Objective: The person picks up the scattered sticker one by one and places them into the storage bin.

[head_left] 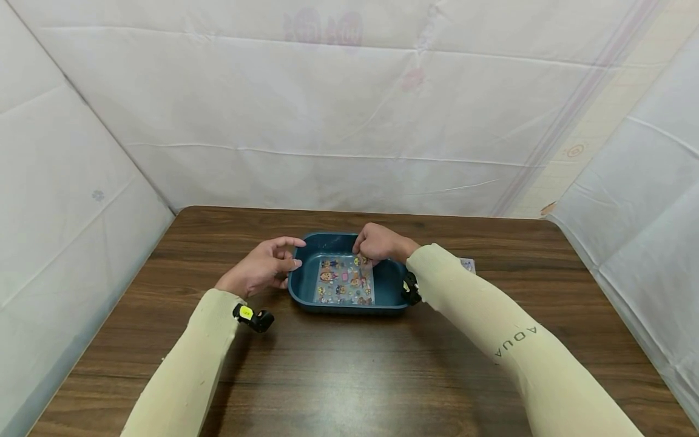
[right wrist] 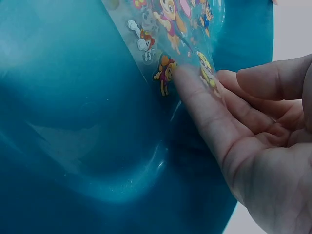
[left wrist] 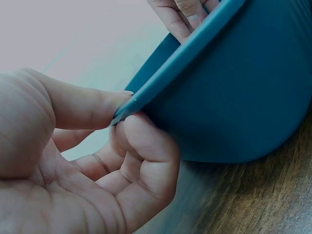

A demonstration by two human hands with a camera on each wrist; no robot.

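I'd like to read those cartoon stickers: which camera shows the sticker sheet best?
The head view: the whole sticker sheet lies inside the blue tray. The right wrist view shows only one corner close up, at the right hand's fingers. The left wrist view shows none.

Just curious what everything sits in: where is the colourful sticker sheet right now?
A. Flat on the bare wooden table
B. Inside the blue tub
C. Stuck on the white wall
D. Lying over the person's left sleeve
B: the sticker sheet lies inside the blue tub, with the right hand at its far corner and the left hand holding the tub's rim.
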